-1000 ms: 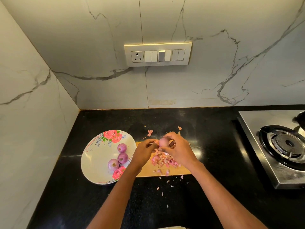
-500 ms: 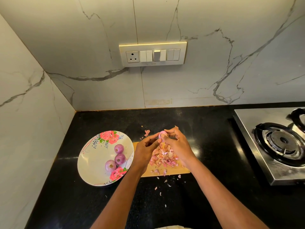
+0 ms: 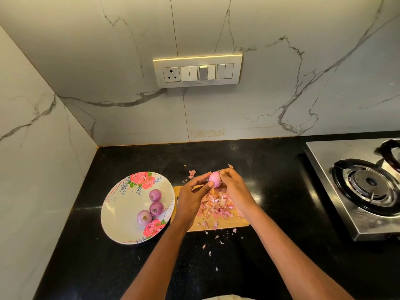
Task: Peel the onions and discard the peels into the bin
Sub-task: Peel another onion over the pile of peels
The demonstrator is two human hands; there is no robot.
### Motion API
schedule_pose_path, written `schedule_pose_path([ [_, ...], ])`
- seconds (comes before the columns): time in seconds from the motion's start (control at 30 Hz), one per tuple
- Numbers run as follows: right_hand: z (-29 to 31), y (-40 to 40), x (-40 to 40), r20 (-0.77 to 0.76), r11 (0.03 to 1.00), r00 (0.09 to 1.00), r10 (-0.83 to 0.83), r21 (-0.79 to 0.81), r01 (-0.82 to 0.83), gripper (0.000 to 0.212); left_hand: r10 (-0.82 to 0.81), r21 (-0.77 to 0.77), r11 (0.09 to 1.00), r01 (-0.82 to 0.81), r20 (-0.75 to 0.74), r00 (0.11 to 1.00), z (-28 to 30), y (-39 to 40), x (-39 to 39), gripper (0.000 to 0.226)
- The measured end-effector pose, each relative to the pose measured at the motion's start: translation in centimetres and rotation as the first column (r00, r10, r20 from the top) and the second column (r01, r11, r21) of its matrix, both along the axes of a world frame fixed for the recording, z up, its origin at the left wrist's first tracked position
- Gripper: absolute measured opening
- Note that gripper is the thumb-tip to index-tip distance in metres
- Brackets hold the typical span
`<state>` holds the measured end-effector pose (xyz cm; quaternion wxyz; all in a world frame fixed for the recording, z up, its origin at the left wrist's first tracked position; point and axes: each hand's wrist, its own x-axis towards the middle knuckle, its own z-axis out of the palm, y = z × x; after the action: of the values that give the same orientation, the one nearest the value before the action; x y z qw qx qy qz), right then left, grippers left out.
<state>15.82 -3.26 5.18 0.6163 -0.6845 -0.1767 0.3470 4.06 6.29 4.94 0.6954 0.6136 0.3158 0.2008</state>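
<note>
A black stone countertop [image 3: 259,169] carried a round white floral plate [image 3: 121,213] near its left edge, holding three purple unpeeled onions [image 3: 156,208], beside a wooden cutting board [image 3: 227,224] heaped with pink onion peels [image 3: 216,205]. Above the board, the left hand [image 3: 190,198] and right hand [image 3: 234,189] both pinched one small pale pink peeled onion [image 3: 214,179].

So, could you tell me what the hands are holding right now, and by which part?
One small onion, held above the cutting board: left hand pinches its left side, right hand grips its right side and top.
</note>
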Motion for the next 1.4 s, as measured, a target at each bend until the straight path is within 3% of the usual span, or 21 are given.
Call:
schedule_pose_path([
  [0.07,0.1,-0.1,0.0,-0.060,0.996,0.996,0.070,0.057,-0.067,0.026,0.020,0.059,0.998,-0.020,0.000,1.000,0.3,0.2,-0.1,0.040],
  [0.17,0.2,-0.1,-0.1,0.002,0.994,0.995,0.099,0.048,-0.099,0.025,0.052,0.181,0.982,-0.049,-0.011,0.999,0.5,0.2,-0.1,0.034],
  [0.37,0.4,0.1,-0.3,0.161,0.998,0.985,-0.059,-0.024,0.064,0.011,0.090,0.342,0.937,-0.076,-0.027,0.996,0.5,-0.9,0.0,0.035],
  [0.47,0.5,0.2,-0.4,0.162,0.992,0.982,-0.098,-0.062,0.109,0.017,0.076,0.379,0.924,-0.058,-0.034,0.997,0.1,-1.2,0.1,0.037],
  [0.57,0.9,0.2,0.0,-0.002,0.999,0.999,-0.044,-0.018,0.044,0.032,0.093,0.336,0.939,-0.078,-0.030,0.995,0.2,-1.0,0.2,0.037],
  [0.67,1.3,-0.2,0.5,-0.144,0.995,0.988,0.059,0.093,-0.046,0.028,0.093,0.294,0.953,-0.080,-0.029,0.995,0.5,-0.5,0.0,0.035],
  [0.8,1.0,0.1,0.3,-0.011,0.999,1.000,-0.029,0.037,0.029,0.014,0.059,0.302,0.952,-0.048,-0.027,0.998,0.5,-0.4,-0.1,0.035],
  [0.87,1.1,0.2,0.2,0.036,0.997,0.996,-0.078,0.007,0.078,0.018,0.040,0.308,0.951,-0.032,-0.018,0.999,0.3,-0.7,-0.1,0.036],
  [1.0,1.8,-0.1,0.4,-0.072,0.997,0.996,0.061,0.053,-0.057,0.031,0.079,0.125,0.989,-0.084,0.046,0.996,0.3,-0.4,-0.3,0.031],
  [1.13,1.8,-0.4,0.7,0.065,0.995,0.994,0.086,0.042,-0.088,0.024,0.056,-0.080,0.996,-0.050,0.080,0.995,0.6,-0.2,-0.3,0.033],
  [1.3,1.3,-0.2,0.3,-0.048,0.997,0.999,0.002,0.082,0.002,0.015,0.065,-0.072,0.995,-0.062,0.031,0.997,0.8,-0.6,0.3,0.048],
  [1.4,1.1,-0.5,0.5,0.001,0.997,0.999,0.043,0.057,-0.043,0.017,0.067,-0.114,0.991,-0.064,0.021,0.998,0.4,-0.4,0.1,0.051],
])
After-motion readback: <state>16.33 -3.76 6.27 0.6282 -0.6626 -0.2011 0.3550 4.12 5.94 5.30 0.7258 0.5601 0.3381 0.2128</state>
